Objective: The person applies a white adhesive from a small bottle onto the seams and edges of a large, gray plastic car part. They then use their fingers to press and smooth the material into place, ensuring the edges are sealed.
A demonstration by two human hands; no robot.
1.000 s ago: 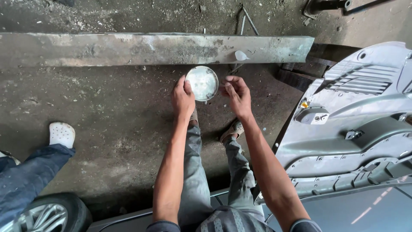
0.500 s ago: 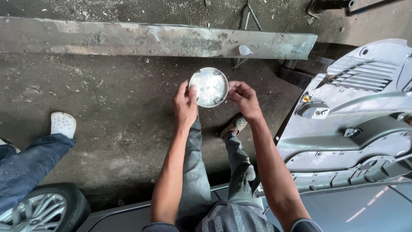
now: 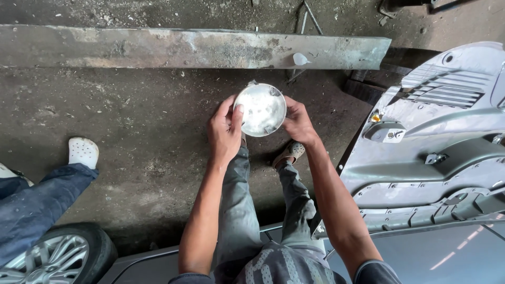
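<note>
Around my hands I see a long, worn metal beam (image 3: 194, 48) lying across the dirty concrete floor (image 3: 131, 137), with a small white plastic piece (image 3: 300, 59) resting against its near edge. To my right a grey car door panel (image 3: 436, 152) leans close, its inner side facing me, ribbed and full of moulded recesses and small clips. At lower left a silver alloy wheel (image 3: 50, 257) sits in its tyre, and beside it another person's leg in blue jeans (image 3: 37, 205) ends in a white perforated clog (image 3: 82, 151). Nothing stands between me and the piece I hold; my own knees in grey trousers and one sandalled foot (image 3: 288, 152) lie just beneath it.

The piece is a round disc (image 3: 260, 109), shallow like a cap, with a pale, shiny, slightly smeared face and a thin rim. It sits in the air between the beam and my feet, held up in front of me.

My left hand (image 3: 225, 132) wraps its left edge, thumb laid over the face and fingers curled behind. My right hand (image 3: 298, 122) cups the right edge, fingers bent around the rim. Both are closed snugly on it.
</note>
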